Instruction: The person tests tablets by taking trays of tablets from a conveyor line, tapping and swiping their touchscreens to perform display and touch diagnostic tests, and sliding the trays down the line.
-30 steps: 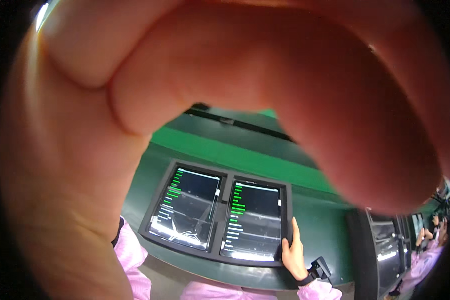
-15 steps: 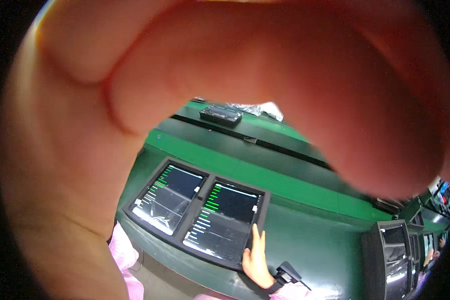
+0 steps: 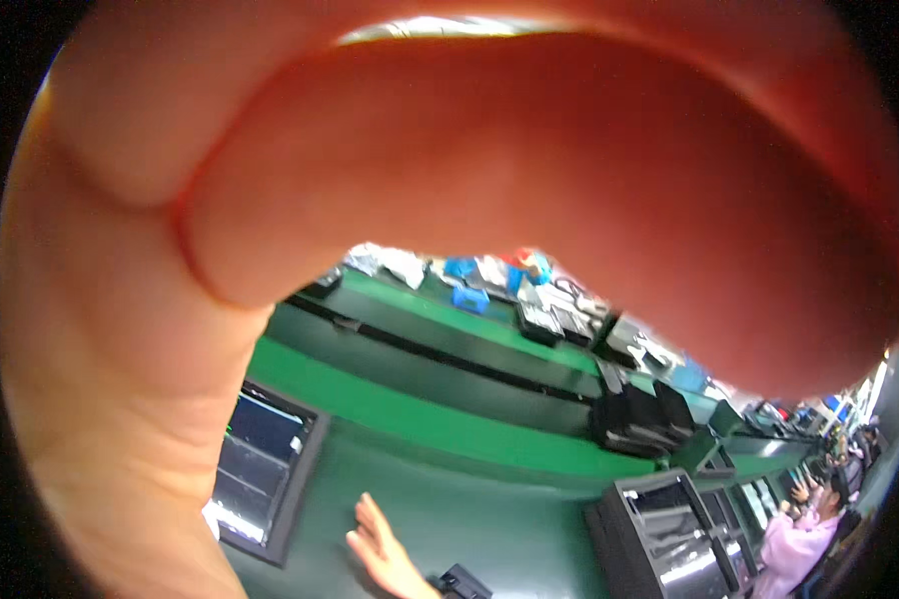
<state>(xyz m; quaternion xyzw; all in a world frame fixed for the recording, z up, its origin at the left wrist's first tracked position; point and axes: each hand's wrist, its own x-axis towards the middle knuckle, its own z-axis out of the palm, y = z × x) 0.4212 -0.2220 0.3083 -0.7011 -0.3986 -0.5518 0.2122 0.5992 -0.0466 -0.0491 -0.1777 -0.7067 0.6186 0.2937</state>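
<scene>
My left hand (image 3: 140, 339) looms very close and blurred, filling the left side and top of the view. Its fingers curve round the upper part of the picture, closed about something out of sight. Lower down, my right hand (image 3: 385, 554) is over the green bench (image 3: 469, 499), fingers outstretched and nothing in them. A black device (image 3: 462, 582) is at its wrist. To its left, a black-framed panel with dark glossy screens (image 3: 265, 454) lies on the bench; my left hand hides much of it.
Black-framed units (image 3: 669, 539) stand at the right. A black case (image 3: 639, 414) and a blue bin (image 3: 469, 299) sit on the far ledge among trays and clutter. A person in pink (image 3: 794, 539) works at far right.
The view has swung right, so the framed panel sits farther left. My right hand has come away from the panel's right edge. My left hand still covers much of the view.
</scene>
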